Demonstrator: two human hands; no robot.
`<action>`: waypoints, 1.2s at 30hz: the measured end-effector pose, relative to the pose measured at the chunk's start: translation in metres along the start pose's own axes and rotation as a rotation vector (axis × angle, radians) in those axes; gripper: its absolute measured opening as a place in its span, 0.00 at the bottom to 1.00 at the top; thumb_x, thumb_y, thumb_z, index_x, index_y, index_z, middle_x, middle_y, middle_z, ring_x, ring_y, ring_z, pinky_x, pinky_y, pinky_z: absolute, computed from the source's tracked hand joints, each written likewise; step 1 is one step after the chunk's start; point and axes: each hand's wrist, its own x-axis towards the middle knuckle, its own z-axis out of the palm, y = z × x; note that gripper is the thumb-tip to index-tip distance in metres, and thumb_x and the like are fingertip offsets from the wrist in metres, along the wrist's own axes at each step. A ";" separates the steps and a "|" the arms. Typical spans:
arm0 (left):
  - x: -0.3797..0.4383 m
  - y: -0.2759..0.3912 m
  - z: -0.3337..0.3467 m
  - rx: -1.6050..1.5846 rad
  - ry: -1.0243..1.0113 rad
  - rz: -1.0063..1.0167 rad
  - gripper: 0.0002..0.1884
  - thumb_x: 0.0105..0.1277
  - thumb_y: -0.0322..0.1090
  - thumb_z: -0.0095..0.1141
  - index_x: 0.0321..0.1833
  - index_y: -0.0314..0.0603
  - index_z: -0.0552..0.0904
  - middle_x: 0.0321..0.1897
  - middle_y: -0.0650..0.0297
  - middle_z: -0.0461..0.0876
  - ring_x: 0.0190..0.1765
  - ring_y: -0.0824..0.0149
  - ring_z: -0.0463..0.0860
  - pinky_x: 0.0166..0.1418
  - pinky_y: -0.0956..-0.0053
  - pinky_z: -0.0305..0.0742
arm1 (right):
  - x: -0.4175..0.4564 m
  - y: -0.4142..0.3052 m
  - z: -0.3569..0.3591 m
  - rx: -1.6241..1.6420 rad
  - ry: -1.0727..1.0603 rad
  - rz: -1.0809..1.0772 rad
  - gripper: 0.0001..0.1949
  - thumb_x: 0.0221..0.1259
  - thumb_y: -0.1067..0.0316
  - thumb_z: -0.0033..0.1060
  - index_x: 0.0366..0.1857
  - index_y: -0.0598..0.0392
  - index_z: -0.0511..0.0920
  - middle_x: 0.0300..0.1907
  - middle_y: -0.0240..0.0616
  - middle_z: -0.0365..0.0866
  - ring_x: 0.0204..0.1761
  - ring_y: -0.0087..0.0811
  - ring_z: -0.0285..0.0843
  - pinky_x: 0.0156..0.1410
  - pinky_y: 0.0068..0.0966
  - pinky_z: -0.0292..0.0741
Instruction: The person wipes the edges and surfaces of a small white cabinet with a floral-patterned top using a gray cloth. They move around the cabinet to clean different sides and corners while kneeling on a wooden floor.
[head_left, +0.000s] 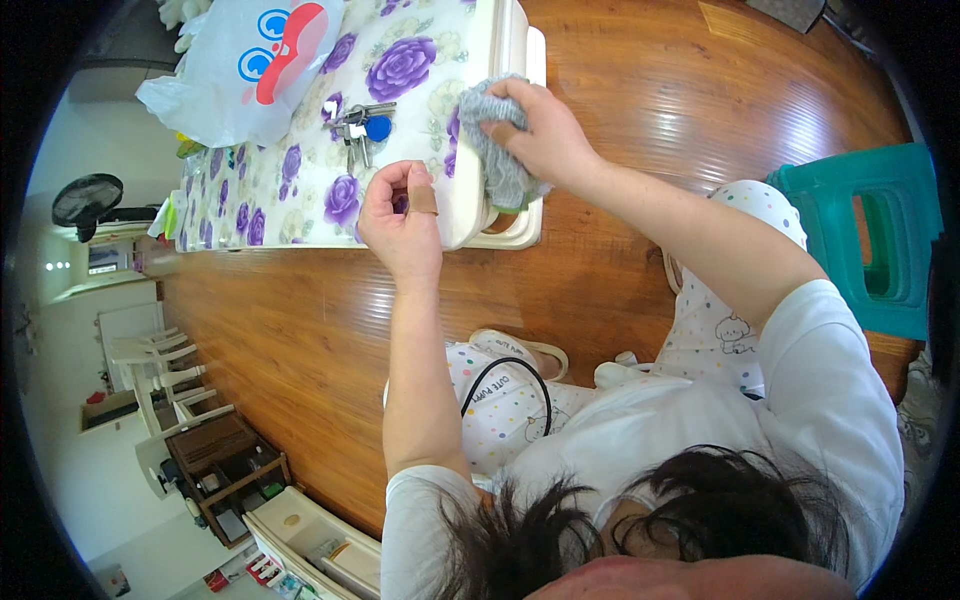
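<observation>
My right hand (543, 135) grips a bunched grey knitted item (487, 135) at the white edge of the table (469, 199). The knit is folded over, so its full shape cannot be told; a bit of green shows at its lower end. My left hand (405, 217) is raised over the table corner, with thumb and fingertip pinched together and a tan adhesive bandage (422, 199) on one digit. No object shows in that pinch. Beyond it, a bunch of keys (358, 129) with a round blue tag (378, 128) lies on the purple-flowered table cover (341, 199).
A white plastic bag (217, 82) with a printed face sits on the table's far left. To my right stands a teal plastic stool (892, 240). A black fan (88, 201), a wooden cabinet (217, 450) and a cream drawer unit (300, 517) are at the left.
</observation>
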 end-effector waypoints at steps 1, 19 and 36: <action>-0.001 0.001 -0.001 0.014 -0.017 -0.018 0.04 0.71 0.30 0.60 0.41 0.36 0.83 0.33 0.67 0.84 0.36 0.79 0.79 0.42 0.84 0.72 | -0.006 -0.002 0.001 -0.036 -0.001 -0.044 0.17 0.64 0.62 0.65 0.55 0.50 0.76 0.53 0.49 0.74 0.55 0.45 0.77 0.61 0.37 0.75; 0.000 0.000 0.003 0.033 0.012 0.014 0.05 0.69 0.29 0.62 0.38 0.35 0.83 0.29 0.70 0.82 0.31 0.81 0.75 0.35 0.84 0.70 | 0.028 0.006 -0.016 -0.229 0.026 -0.044 0.19 0.64 0.64 0.66 0.57 0.48 0.75 0.54 0.52 0.73 0.45 0.46 0.82 0.54 0.37 0.81; 0.014 -0.018 -0.041 0.544 0.061 0.192 0.06 0.62 0.28 0.65 0.41 0.38 0.84 0.37 0.62 0.81 0.34 0.67 0.79 0.40 0.73 0.76 | 0.021 -0.011 -0.025 -0.268 -0.121 -0.032 0.17 0.64 0.65 0.66 0.56 0.48 0.76 0.53 0.48 0.74 0.52 0.44 0.79 0.60 0.37 0.78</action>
